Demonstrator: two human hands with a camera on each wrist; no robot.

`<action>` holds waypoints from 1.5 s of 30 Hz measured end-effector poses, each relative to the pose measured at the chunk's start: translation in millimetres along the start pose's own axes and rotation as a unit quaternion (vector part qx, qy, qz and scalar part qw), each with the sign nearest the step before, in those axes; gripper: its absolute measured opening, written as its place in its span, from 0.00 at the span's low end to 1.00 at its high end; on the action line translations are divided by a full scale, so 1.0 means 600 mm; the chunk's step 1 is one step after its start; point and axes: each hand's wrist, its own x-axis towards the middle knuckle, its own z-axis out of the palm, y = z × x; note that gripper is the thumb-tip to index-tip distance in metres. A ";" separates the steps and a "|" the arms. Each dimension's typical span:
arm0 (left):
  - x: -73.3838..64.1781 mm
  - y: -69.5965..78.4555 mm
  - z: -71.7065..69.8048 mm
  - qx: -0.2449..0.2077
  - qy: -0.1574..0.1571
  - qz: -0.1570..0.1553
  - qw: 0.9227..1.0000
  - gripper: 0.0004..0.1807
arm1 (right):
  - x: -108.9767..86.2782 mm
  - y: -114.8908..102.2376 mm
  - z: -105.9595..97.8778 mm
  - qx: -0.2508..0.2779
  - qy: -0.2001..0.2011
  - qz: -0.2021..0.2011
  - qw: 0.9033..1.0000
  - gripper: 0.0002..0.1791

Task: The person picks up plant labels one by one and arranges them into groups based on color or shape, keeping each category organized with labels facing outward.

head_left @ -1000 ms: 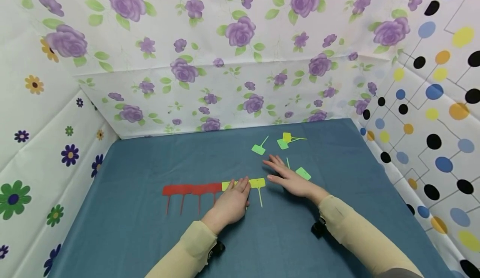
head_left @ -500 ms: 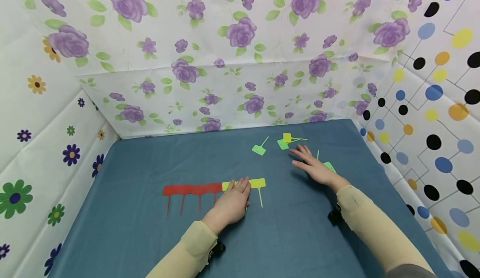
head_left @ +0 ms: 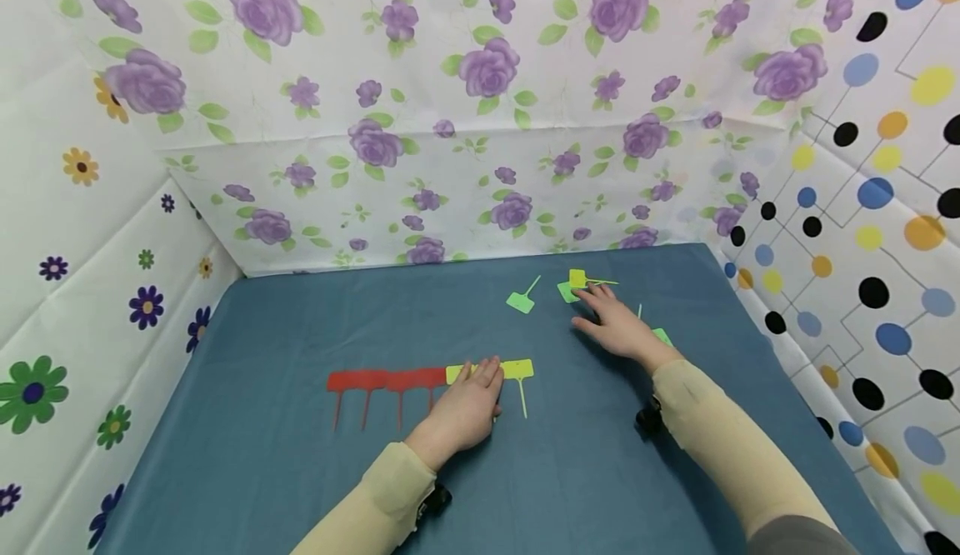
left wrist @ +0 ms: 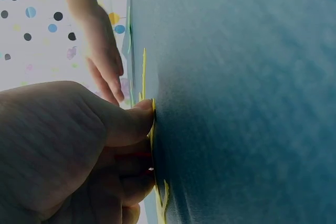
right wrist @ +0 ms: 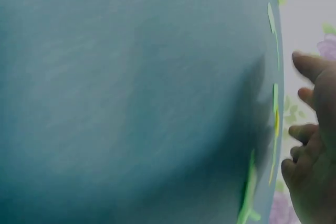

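My left hand [head_left: 461, 409] rests on the row of flat tags with thin stems, its fingers laid over the yellow tags [head_left: 517, 369] and hiding part of them. Red tags [head_left: 386, 379] continue the row to the left, stems toward me. In the left wrist view, the thumb and fingertips touch the thin yellow edge [left wrist: 153, 124]. My right hand [head_left: 618, 330] hovers with spread fingers, holding nothing. By its fingertips lie a yellow tag [head_left: 577, 278] and a green tag [head_left: 566, 292] partly beneath it. Another green tag [head_left: 662, 336] lies partly hidden behind the right hand.
A separate green tag [head_left: 520, 302] lies at the back, left of the right hand. Blue cloth [head_left: 300, 480] covers the table. Flowered fabric [head_left: 390, 213] stands along the back edge, with patterned fabric [head_left: 840, 247] on the right side.
My right hand moved right, carrying a green tag along to the right, then shifted slightly back toward the yellow and green tags. The left hand has stayed on the row.
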 end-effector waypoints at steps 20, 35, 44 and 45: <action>-0.001 -0.005 0.001 -0.001 -0.013 0.005 1.000 0.32 | 0.121 -0.010 -0.037 -0.170 0.017 0.155 0.973 0.29; -0.004 -0.003 -0.003 0.002 -0.017 0.004 1.000 0.34 | 0.140 -0.025 -0.035 -0.183 0.049 0.182 0.965 0.25; -0.006 -0.003 -0.003 -0.002 -0.005 0.010 1.000 0.33 | 0.140 -0.033 -0.038 -0.163 0.056 0.190 0.967 0.23; -0.006 -0.003 -0.003 -0.001 -0.005 0.011 1.000 0.34 | 0.140 -0.034 -0.038 -0.162 0.055 0.190 0.967 0.23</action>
